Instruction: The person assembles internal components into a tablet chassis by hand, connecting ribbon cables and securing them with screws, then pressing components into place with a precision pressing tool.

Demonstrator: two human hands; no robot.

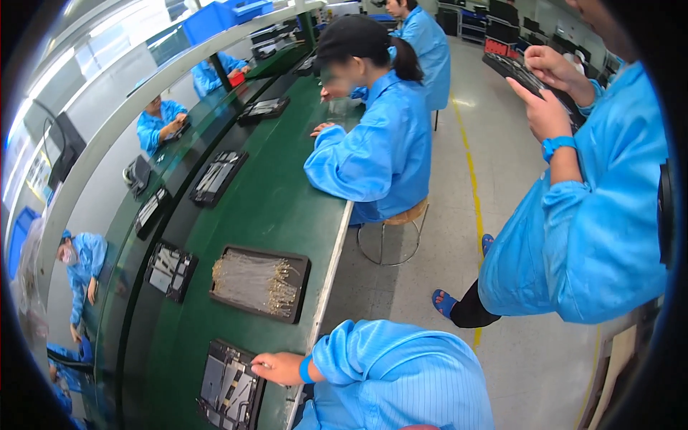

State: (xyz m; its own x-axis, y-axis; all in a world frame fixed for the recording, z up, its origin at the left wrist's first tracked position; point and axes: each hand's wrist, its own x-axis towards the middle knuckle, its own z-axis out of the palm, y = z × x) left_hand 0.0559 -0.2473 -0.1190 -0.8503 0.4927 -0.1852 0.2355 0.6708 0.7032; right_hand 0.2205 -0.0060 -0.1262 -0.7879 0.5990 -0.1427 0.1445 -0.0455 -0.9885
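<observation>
Green bench [287, 204] in a shared workroom. Right hand [278, 368]: fingers bent at the device's near side; whether they grip anything cannot be told. Left hand does not show. Opened device [228, 387] lies just left of the right fingertips. Probable risk: a slipping finger dislodging loose parts, or the blue sleeve [373, 358] snagging the strands [251, 283] beyond the hand. Pale bench edge [332, 269] passes beneath the wrist. Farther beyond, green surface extends toward a seated co-worker [380, 136].
</observation>
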